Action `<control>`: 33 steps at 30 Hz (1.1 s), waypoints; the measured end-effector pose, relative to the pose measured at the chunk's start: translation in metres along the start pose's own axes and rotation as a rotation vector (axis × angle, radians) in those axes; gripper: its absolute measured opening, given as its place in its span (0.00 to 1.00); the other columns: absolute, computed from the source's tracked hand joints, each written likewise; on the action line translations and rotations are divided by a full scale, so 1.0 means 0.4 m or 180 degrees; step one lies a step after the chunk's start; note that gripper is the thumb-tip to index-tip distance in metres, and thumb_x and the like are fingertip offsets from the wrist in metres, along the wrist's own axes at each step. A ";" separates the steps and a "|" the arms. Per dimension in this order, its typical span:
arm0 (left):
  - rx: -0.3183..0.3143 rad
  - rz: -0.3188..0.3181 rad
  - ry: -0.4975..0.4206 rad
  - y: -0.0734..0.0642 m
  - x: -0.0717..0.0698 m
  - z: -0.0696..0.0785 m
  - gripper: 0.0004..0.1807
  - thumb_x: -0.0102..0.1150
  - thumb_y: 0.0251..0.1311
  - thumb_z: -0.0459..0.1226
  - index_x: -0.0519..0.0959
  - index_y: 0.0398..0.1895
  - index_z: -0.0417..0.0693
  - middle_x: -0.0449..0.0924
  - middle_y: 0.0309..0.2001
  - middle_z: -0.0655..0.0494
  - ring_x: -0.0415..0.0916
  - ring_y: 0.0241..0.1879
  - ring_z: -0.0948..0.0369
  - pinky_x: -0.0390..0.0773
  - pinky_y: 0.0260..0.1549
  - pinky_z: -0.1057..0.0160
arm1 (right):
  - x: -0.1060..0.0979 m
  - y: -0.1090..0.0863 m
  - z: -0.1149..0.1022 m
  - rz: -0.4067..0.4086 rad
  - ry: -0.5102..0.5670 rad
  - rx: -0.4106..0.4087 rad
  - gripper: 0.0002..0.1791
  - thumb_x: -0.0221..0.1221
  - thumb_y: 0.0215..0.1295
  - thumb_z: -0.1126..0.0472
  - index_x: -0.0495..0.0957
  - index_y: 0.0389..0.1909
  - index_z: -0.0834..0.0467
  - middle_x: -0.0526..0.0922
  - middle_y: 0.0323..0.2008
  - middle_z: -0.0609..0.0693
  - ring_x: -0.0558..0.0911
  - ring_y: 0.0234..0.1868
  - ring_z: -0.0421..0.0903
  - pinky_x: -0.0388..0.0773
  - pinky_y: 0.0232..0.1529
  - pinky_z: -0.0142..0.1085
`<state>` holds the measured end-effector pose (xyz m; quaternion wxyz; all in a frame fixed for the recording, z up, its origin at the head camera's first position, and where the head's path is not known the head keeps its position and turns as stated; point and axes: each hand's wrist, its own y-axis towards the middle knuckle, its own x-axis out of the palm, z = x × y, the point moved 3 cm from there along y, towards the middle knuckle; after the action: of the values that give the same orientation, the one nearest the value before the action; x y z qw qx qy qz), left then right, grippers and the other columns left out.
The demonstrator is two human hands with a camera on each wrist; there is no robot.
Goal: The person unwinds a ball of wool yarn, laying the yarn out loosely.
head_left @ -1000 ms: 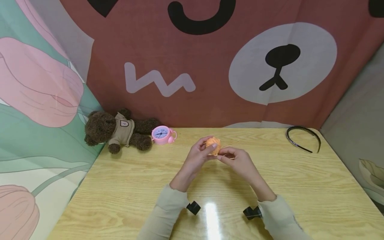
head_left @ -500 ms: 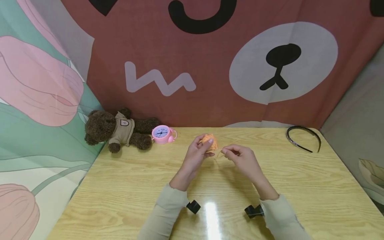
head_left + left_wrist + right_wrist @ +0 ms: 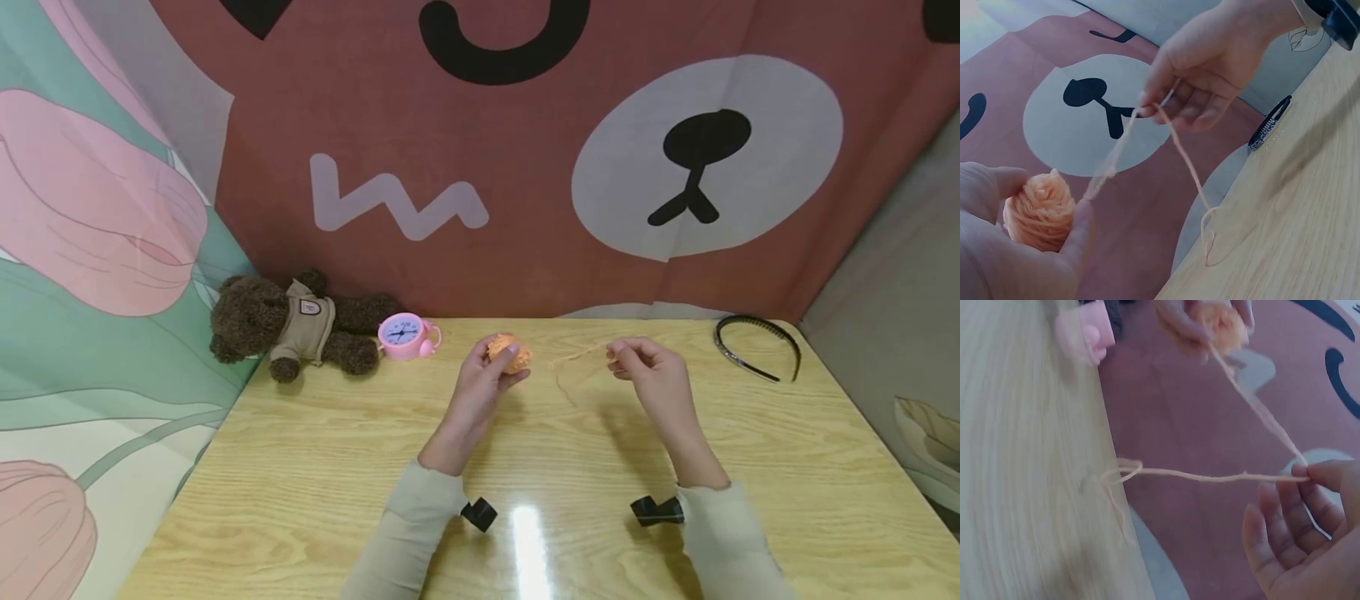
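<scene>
An orange ball of yarn [image 3: 504, 353] is gripped between the thumb and fingers of my left hand [image 3: 480, 379], raised over the table's far half. My right hand [image 3: 652, 375], off to the right, pinches a strand of the yarn [image 3: 1179, 147] between thumb and forefinger. In the left wrist view one length runs from the ball [image 3: 1041, 212] up to the pinch. From there a loose tail hangs down and curls at its lower end. The right wrist view shows the same pinch, the other fingers of the right hand [image 3: 1316, 531] loosely bent.
A brown teddy bear [image 3: 307, 321] in a beige shirt lies at the table's back left. Beside its legs is a pink alarm clock [image 3: 402, 336]. A black headband [image 3: 759, 346] lies at the back right. A printed cloth [image 3: 525, 250] hangs behind the wooden table [image 3: 315, 467].
My right hand has moved right and slightly up, away from the ball, drawing the strand out. My left hand with the ball has shifted a little left.
</scene>
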<state>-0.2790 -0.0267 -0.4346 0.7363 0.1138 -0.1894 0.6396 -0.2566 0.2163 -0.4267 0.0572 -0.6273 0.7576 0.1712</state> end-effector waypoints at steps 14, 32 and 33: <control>0.0126 0.0000 -0.0157 -0.006 0.002 0.004 0.15 0.54 0.74 0.37 0.68 0.58 0.40 0.77 0.44 0.54 0.83 0.39 0.63 0.87 0.44 0.65 | -0.036 0.009 0.027 0.0223 -0.1085 -0.0123 0.25 0.51 0.77 0.44 0.83 0.55 0.59 0.89 0.46 0.59 0.88 0.43 0.50 0.84 0.40 0.33; -0.0064 -0.0371 0.0135 -0.025 0.035 -0.019 0.18 0.56 0.73 0.37 0.71 0.61 0.39 0.73 0.53 0.51 0.78 0.48 0.62 0.85 0.45 0.69 | 0.176 -0.081 -0.051 -0.0998 -0.0753 -0.0403 0.36 0.66 0.68 0.55 0.66 0.73 0.60 0.89 0.46 0.54 0.88 0.45 0.49 0.86 0.47 0.42; -0.0062 -0.0366 0.0140 -0.026 0.036 -0.019 0.17 0.56 0.73 0.37 0.71 0.60 0.40 0.72 0.53 0.50 0.78 0.48 0.61 0.86 0.45 0.69 | 0.177 -0.081 -0.051 -0.0994 -0.0747 -0.0353 0.36 0.66 0.68 0.56 0.66 0.73 0.60 0.90 0.42 0.52 0.87 0.40 0.46 0.86 0.43 0.39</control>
<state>-0.2662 -0.0124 -0.4346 0.7769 0.1032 -0.1725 0.5967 -0.2372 0.1388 -0.4352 0.1363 -0.7151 0.6286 0.2736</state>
